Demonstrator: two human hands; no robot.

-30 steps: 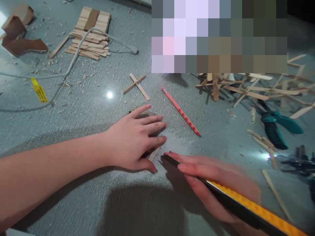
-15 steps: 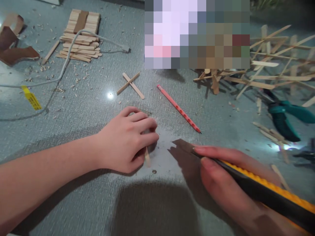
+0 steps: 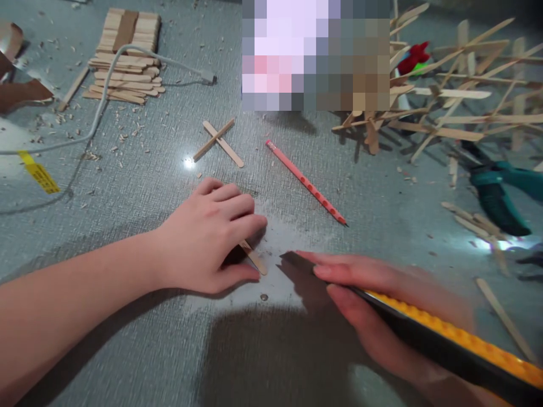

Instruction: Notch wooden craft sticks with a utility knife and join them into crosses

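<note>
My left hand [image 3: 212, 237] lies palm down on the table, its fingers curled over a wooden craft stick [image 3: 255, 261]. One rounded end of that stick shows between thumb and forefinger; the rest is hidden under the palm. In my right hand [image 3: 373, 305] is a yellow and black utility knife [image 3: 441, 333], its blade pointing left, a short way from the stick's bare end and apart from it. Beyond my hands, two crossed craft sticks [image 3: 217, 139] and a red pencil [image 3: 307, 183] rest on the table.
A stack of craft sticks [image 3: 127, 56] lies at the back left, crossed by a white cable [image 3: 99, 113] with a yellow tag. At right stand a stick structure [image 3: 449, 107] and green-handled pliers [image 3: 496, 198], with stick pieces nearby. Wood chips are scattered on the left. A blurred-out patch covers the back centre.
The craft stick under my left hand has turned, its bare end now pointing lower right, and my thumb has stretched out beside it. The knife has shifted a little left, towards the stick.
</note>
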